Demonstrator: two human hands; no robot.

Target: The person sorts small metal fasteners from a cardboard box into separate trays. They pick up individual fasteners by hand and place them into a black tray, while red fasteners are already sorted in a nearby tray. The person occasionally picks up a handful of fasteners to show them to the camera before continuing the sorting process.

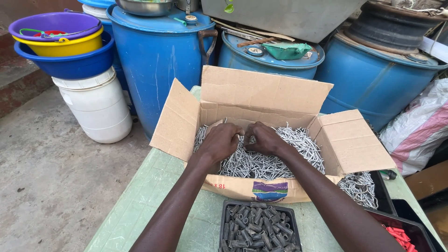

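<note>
Bottom centre sits a black tray point(259, 228) of dark plugs, handy. Mid-frame, left hand point(220, 141) and right hand point(264, 138) curl fingers into silver nails point(273, 158) filling the cardboard box point(261, 93). Blue drums point(158, 56) behind.

Soft, even daylight all over, outdoors by the look of it, with no hard shadows anywhere. The nails point(280, 154) in the cardboard box point(261, 98) glint a little (nothing blown out). The blue barrels point(158, 56) show a mild sheen. Focus is sharp centrally, with slight wide-angle stretch toward the table's point(140, 200) corners.
</note>
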